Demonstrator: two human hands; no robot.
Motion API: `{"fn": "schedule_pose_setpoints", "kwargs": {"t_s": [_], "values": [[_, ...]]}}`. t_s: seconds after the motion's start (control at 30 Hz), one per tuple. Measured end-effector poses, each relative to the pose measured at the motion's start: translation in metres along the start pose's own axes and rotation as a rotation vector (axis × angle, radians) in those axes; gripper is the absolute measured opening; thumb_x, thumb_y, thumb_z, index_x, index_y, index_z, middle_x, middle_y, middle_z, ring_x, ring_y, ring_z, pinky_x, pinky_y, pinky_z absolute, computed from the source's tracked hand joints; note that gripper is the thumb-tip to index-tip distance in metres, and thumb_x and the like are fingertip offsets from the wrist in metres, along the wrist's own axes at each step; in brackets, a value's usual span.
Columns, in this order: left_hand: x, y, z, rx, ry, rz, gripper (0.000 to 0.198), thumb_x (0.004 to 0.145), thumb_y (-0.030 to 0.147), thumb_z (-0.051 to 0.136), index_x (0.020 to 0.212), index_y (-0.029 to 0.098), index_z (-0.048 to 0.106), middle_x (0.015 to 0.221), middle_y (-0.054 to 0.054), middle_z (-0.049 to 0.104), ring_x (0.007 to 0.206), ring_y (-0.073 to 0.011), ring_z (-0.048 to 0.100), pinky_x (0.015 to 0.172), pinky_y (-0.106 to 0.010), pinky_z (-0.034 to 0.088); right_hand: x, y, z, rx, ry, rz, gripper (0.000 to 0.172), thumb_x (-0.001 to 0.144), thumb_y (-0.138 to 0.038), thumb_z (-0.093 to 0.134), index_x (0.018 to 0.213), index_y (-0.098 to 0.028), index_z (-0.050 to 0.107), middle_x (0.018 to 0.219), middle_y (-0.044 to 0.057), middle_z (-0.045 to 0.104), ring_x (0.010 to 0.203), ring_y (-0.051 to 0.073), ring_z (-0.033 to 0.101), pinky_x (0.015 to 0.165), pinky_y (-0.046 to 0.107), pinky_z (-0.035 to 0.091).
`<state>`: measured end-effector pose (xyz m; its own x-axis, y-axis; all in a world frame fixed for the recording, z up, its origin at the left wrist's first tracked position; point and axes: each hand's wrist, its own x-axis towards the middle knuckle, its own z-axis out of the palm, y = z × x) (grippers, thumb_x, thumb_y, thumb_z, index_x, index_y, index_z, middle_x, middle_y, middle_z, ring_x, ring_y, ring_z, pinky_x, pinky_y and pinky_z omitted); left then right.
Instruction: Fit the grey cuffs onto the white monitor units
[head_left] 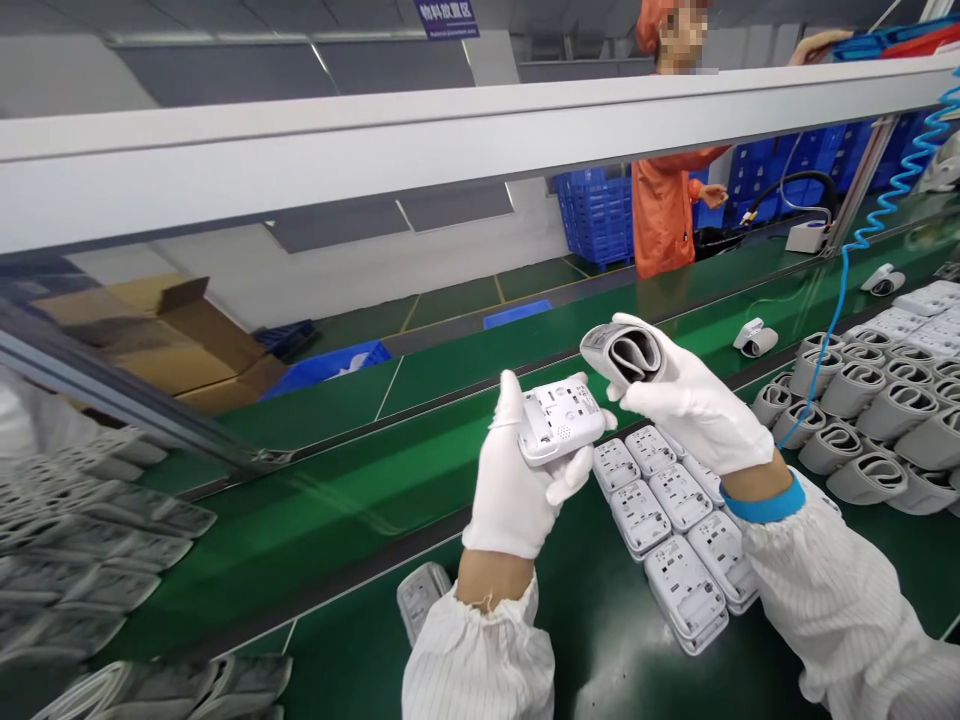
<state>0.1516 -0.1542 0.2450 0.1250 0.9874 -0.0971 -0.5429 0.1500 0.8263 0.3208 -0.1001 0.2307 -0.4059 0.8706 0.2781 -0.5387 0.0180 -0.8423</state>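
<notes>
My left hand (517, 480), in a white glove, grips a white plastic device (561, 418) with its speckled, slotted back turned up. In my gloved right hand (690, 400) is a rolled grey cuff (628, 355), its coiled end facing me. The cuff is held just above and to the right of the device, apart from it. Below my right hand, several similar white devices (684, 582) lie in rows on the green table (592, 640). Another rolled grey cuff (420, 597) lies beside my left sleeve, partly hidden by it.
Many rolled cuffs (870, 478) stand stacked at the right. More grey cuffs (82, 560) are piled at the left. A green conveyor belt (337, 500) runs across, carrying small white units (756, 338). A blue coiled hose (844, 270) hangs at right. A person in orange (664, 215) stands beyond.
</notes>
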Motion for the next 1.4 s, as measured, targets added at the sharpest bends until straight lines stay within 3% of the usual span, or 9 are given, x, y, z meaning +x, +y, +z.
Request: {"fn": "schedule_pose_setpoints", "kwargs": {"t_s": [0.23,0.5,0.8,0.93,1.0,1.17,1.27,1.33,1.4], "values": [[-0.002,-0.001,0.003,-0.052,0.053,-0.042,0.073,0.105,0.066,0.021,0.127,0.005,0.056,0.085,-0.022,0.073,0.034,-0.0134,0.05,0.028,-0.021,0.03,0.009,0.008,-0.007,0.286,-0.039,0.096,0.03,0.078,-0.03,0.084,0.103,-0.02,0.072,0.1,0.005,0.075,0.079,0.017,0.068,0.071,0.029,0.059],[-0.004,0.002,0.003,-0.059,0.068,-0.048,0.075,0.105,0.068,0.022,0.135,0.007,0.054,0.083,-0.02,0.072,0.034,-0.0134,0.048,0.028,-0.022,0.03,0.011,0.008,-0.001,0.321,0.102,0.062,0.045,0.08,-0.051,0.086,0.112,-0.028,0.063,0.108,0.004,0.072,0.063,0.012,0.058,0.047,0.022,0.045],[-0.005,0.004,0.004,-0.1,0.113,-0.002,0.059,0.107,0.06,0.032,0.116,0.01,0.062,0.065,-0.005,0.061,0.033,-0.0128,0.045,0.028,-0.022,0.031,0.004,0.013,0.003,0.083,-0.108,0.059,0.072,0.062,-0.008,0.092,0.127,-0.029,0.068,0.117,0.001,0.071,0.089,0.013,0.065,0.085,0.028,0.058],[-0.006,0.006,0.004,-0.077,0.099,-0.001,0.066,0.107,0.06,0.027,0.128,0.006,0.059,0.078,-0.014,0.068,0.036,-0.0128,0.049,0.029,-0.022,0.032,0.009,0.02,0.003,0.017,0.015,0.029,0.036,0.071,-0.029,0.094,0.1,-0.019,0.075,0.086,0.0,0.067,0.065,0.008,0.051,0.057,0.019,0.045],[-0.006,0.005,0.003,-0.07,0.098,0.001,0.068,0.107,0.061,0.028,0.132,0.005,0.057,0.08,-0.016,0.069,0.037,-0.0128,0.049,0.029,-0.021,0.031,0.01,0.023,0.002,-0.024,0.049,0.017,0.037,0.076,-0.045,0.091,0.097,-0.019,0.074,0.081,-0.001,0.064,0.062,0.007,0.047,0.052,0.019,0.039],[-0.001,0.0,0.001,-0.05,0.127,0.045,0.063,0.107,0.057,0.036,0.14,0.005,0.052,0.084,-0.013,0.07,0.035,-0.0112,0.047,0.029,-0.022,0.032,0.007,0.028,0.005,-0.065,0.09,-0.045,0.044,0.082,-0.058,0.082,0.101,-0.019,0.073,0.106,0.006,0.071,0.094,0.019,0.066,0.08,0.029,0.057],[-0.001,0.0,0.001,-0.032,0.144,0.033,0.065,0.106,0.058,0.037,0.144,0.006,0.051,0.087,-0.014,0.071,0.035,-0.0105,0.047,0.029,-0.022,0.035,0.005,0.026,0.008,-0.156,0.204,-0.043,0.061,0.079,-0.053,0.085,0.128,-0.022,0.064,0.109,0.006,0.068,0.081,0.017,0.067,0.06,0.025,0.052],[-0.002,0.0,0.001,-0.036,0.147,0.012,0.065,0.106,0.058,0.037,0.143,0.007,0.053,0.091,-0.015,0.072,0.036,-0.0103,0.049,0.029,-0.022,0.035,0.004,0.023,0.01,-0.221,0.248,-0.039,0.085,0.083,-0.056,0.081,0.154,-0.031,0.041,0.12,0.006,0.066,0.074,0.016,0.067,0.048,0.024,0.044],[-0.003,0.001,0.001,-0.044,0.15,0.005,0.063,0.106,0.057,0.039,0.142,0.008,0.055,0.093,-0.015,0.072,0.04,-0.0116,0.054,0.029,-0.021,0.037,0.002,0.02,0.01,-0.27,0.236,-0.062,0.09,0.089,-0.058,0.076,0.161,-0.041,0.026,0.129,0.006,0.062,0.076,0.017,0.069,0.048,0.024,0.045]]}}
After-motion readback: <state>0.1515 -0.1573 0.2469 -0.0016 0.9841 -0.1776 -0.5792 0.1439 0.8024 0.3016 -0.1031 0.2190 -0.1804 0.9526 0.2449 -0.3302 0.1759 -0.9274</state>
